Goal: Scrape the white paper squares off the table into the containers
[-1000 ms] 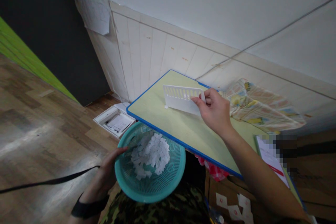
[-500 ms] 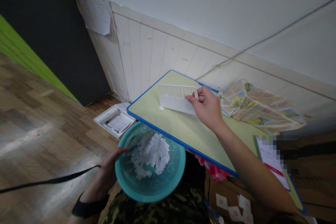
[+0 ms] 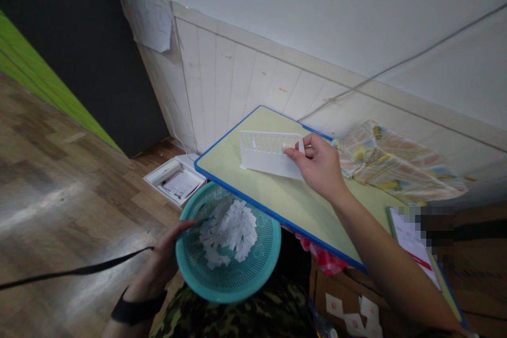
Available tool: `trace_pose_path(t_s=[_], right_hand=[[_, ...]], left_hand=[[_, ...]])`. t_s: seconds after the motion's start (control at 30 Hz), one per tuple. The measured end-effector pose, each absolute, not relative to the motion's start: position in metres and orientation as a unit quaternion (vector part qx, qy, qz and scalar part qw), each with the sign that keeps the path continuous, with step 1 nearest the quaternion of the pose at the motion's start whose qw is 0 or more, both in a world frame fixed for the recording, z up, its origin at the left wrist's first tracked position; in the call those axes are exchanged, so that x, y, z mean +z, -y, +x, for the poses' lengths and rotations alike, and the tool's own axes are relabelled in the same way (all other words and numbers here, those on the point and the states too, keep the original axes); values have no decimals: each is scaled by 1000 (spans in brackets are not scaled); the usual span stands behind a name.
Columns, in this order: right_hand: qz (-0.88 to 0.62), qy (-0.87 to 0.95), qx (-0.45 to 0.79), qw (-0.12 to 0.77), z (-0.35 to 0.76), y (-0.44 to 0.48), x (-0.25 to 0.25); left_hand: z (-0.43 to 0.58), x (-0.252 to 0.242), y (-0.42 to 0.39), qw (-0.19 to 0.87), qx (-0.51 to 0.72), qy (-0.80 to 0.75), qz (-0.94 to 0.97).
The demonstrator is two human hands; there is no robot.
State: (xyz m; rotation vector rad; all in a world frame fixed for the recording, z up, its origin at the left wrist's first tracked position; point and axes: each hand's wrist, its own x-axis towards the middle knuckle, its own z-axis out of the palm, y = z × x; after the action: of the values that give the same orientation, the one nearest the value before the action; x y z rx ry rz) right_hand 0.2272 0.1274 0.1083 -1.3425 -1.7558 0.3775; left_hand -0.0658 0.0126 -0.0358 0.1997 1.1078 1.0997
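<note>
My right hand (image 3: 320,165) is closed on the right end of a white slotted plastic panel (image 3: 265,161), thumb in front and fingers behind. The panel stands tilted on its long edge over the yellow-green tabletop (image 3: 233,148) with the blue rim. A tiny white scrap (image 3: 243,167) shows at its lower left corner. My left hand (image 3: 168,248) grips the left rim of a turquoise plastic basket (image 3: 259,277), which is held below the table's front edge. Many small white paper pieces (image 3: 233,229) lie in the basket. Part of the left fingers is hidden.
A patterned cloth (image 3: 396,163) lies at the back right of the table, and a notepad (image 3: 412,243) near its right end. An open white box (image 3: 176,182) sits on the floor at the left. White cards (image 3: 354,322) rest on a cardboard box below.
The panel in my right hand has come slightly toward me, and its lower left corner now covers most of the small scrap. My left hand keeps hold of the basket.
</note>
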Motion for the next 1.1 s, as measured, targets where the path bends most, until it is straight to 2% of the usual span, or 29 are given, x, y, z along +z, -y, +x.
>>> trace_pose_path(t_s=[0.23,0.4,0.63,0.93,1.1], right_hand=[[-537,687,266,412,235,-109,119],[-544,677,289,404,240,-98,121],[-549,658,261,445,245,-95,115],[-549,655,293,428,244,-88,115],[-542,625,239,508,252,-100,122]], left_hand=[[-64,-33,-11,692,508,-504,94],[-62,-28,-10,701,506,-495,86],[-63,-28,-9,693,506,-506,92],[-61,-24,-10,691,509,-506,81],[-59,-19,-9,685,511,-513,81]])
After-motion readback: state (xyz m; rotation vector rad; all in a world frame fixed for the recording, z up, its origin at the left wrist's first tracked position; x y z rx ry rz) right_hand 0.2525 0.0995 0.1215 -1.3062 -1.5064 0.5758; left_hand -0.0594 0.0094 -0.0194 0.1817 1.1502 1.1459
